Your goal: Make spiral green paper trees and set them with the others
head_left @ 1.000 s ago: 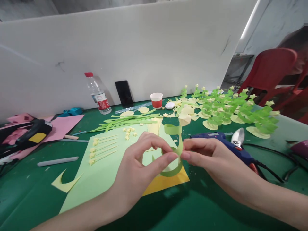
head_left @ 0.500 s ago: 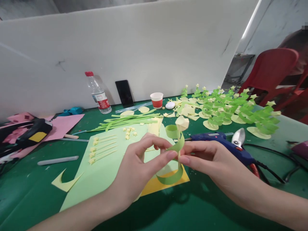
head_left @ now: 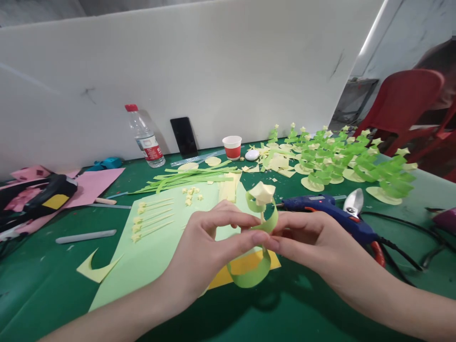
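Between my two hands is a thin stick topped by a pale yellow paper star (head_left: 262, 192), with a curled green paper strip (head_left: 253, 275) spiralling round it. My left hand (head_left: 217, 242) is closed in a pinch on the strip and stick. My right hand (head_left: 306, 237) pinches the same spot from the other side, and the thumbs nearly meet. The fingertips hide where strip and stick touch. Below them lies a light green sheet (head_left: 153, 266), bearing several star-topped sticks (head_left: 153, 218) and loose paper stars (head_left: 191, 194). A yellow sheet (head_left: 221, 280) lies partly under the hands.
A blue glue gun (head_left: 331, 213) with pliers (head_left: 354, 203) and a black cable lies right. Finished paper plants (head_left: 356, 152) crowd the back right. Green strips (head_left: 192, 178), a bottle (head_left: 149, 147), a phone (head_left: 184, 137) and a paper cup (head_left: 232, 148) stand or lie behind. Pink paper (head_left: 96, 185) lies left.
The star top has tipped toward me and slightly left. The green strip has turned round the stick, its lower loop now hanging lower, and my fingertips have shifted closer together.
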Available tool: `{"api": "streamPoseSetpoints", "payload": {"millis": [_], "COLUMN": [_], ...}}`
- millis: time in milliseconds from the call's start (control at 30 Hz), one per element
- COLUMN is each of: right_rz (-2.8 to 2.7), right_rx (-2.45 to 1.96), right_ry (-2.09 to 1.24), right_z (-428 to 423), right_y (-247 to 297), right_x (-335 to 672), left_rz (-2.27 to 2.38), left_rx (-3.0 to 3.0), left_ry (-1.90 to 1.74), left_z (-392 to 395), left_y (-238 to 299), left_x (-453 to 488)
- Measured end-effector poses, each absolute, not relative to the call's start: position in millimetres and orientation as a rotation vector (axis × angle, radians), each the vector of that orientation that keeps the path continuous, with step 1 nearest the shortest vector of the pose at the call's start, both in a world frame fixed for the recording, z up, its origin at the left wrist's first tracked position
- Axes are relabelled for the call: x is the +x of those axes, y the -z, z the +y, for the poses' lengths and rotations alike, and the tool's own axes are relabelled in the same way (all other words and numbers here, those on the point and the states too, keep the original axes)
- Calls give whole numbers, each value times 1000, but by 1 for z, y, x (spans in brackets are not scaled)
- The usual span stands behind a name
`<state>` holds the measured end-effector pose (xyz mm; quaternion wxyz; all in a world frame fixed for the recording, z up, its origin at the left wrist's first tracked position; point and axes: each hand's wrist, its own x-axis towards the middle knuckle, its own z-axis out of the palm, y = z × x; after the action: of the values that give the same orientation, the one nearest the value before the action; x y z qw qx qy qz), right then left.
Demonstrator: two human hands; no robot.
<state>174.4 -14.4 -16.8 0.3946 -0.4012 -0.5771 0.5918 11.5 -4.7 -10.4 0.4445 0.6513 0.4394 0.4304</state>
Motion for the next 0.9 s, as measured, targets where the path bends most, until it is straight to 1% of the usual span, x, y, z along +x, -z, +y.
{"api": "streamPoseSetpoints", "payload": {"millis": [200, 333, 500, 667, 900], "right_rz": [-1427, -1543, -1565, -1631, -1599], "right_rx": [-1079, -1112, -1061, -1059, -1046], "right_ry": [-1547, -1474, -1483, -1425, -1474], "right_z": [-15, -13, -13, -13, -14], "right_y": [16, 16, 16, 17, 19], "right_x": [172, 171, 172, 173, 173], "left_rz": [1087, 1121, 1116, 1064, 1080], "left_rx": [1629, 1628, 1614, 1567, 1560], "left_ry": [-1079, -1108, -1096, -1087, -1015], "left_z": [-6, -4, -4, -4, -4], "left_y": [9, 6, 7, 8, 7], "left_x": [11, 13, 13, 9, 9]}}
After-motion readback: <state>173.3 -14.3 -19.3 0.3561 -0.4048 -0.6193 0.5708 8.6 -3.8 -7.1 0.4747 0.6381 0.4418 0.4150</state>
